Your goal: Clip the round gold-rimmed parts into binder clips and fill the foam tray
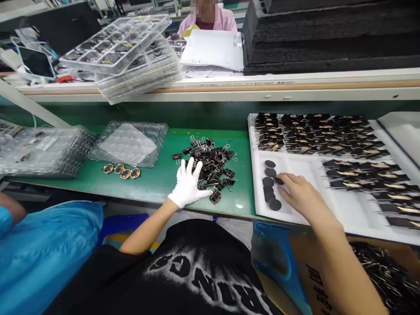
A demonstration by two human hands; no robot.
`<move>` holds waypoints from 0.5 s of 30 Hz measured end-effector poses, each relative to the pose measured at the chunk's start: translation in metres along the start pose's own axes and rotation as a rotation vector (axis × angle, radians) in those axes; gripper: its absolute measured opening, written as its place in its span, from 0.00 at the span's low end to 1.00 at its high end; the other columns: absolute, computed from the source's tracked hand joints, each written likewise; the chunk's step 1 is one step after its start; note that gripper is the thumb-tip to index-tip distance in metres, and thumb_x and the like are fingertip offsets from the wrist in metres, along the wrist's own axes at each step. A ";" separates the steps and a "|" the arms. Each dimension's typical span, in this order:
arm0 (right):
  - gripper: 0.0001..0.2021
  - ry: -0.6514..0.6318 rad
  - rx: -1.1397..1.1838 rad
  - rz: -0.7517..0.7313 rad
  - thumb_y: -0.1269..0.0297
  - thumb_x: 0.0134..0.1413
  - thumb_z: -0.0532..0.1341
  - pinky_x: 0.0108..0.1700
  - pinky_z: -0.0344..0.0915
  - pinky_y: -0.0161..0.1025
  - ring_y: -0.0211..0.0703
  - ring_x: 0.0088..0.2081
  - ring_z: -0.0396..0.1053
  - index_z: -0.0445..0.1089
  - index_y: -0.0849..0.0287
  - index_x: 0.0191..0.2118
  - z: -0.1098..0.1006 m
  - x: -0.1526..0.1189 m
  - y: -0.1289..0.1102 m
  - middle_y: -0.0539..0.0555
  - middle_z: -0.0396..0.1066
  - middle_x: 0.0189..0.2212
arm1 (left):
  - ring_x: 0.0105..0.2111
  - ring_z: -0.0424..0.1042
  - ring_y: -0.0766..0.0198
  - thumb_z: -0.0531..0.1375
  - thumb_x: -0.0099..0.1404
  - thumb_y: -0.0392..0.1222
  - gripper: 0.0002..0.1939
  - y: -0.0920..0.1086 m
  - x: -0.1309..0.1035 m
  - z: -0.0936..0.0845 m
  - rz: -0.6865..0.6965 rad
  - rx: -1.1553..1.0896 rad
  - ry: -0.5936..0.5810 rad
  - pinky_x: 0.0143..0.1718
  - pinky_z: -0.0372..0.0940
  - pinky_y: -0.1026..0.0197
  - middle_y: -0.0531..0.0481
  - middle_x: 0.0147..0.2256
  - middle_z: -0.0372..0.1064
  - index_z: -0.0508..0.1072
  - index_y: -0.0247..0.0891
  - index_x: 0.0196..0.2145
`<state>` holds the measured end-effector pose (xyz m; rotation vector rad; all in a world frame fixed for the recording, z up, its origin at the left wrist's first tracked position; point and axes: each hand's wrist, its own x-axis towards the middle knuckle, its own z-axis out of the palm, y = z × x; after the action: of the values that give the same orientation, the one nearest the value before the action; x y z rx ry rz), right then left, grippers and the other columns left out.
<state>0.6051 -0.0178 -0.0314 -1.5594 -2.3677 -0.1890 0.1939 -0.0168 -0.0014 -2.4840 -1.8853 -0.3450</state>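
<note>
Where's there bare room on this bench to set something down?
Bare green tabletop shows between the gold-rimmed pieces and gloved left hand, and between the binder clip pile and white tray. It's crowded beneath that hand, in the tray's far rows of black pieces, and beside the right hand, among the black discs.

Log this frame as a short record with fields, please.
Left hand: white glove, fingers spread, at the near left edge of the clip pile
Right hand: bare, fingertips at a dark disc; grip unclear
White tray: more discs near its left side, clipped pieces in rows behind
Bench: green, with gold-rimmed rounds left of the pile
</note>
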 end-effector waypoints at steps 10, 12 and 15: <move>0.20 0.069 -0.031 0.074 0.65 0.70 0.54 0.46 0.73 0.56 0.60 0.46 0.74 0.69 0.66 0.62 -0.021 -0.005 -0.021 0.71 0.72 0.57 | 0.76 0.32 0.36 0.55 0.69 0.59 0.45 -0.047 0.010 -0.009 -0.095 -0.109 0.274 0.73 0.42 0.35 0.28 0.75 0.38 0.53 0.28 0.73; 0.20 0.167 -0.086 0.084 0.67 0.69 0.56 0.47 0.72 0.58 0.63 0.50 0.74 0.67 0.64 0.64 -0.030 -0.010 -0.053 0.71 0.71 0.60 | 0.76 0.39 0.42 0.47 0.74 0.54 0.39 -0.069 0.025 -0.012 -0.216 -0.151 0.253 0.73 0.46 0.39 0.28 0.74 0.42 0.51 0.26 0.73; 0.23 0.263 0.044 -0.224 0.70 0.66 0.61 0.52 0.73 0.52 0.56 0.52 0.76 0.66 0.60 0.65 -0.029 -0.020 -0.112 0.65 0.77 0.55 | 0.73 0.51 0.47 0.44 0.76 0.52 0.35 -0.072 0.043 -0.007 -0.221 -0.159 0.170 0.73 0.49 0.44 0.30 0.72 0.53 0.54 0.27 0.72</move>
<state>0.5154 -0.0883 -0.0045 -1.1674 -2.3127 -0.3648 0.1350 0.0427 0.0038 -2.2501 -2.1393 -0.7116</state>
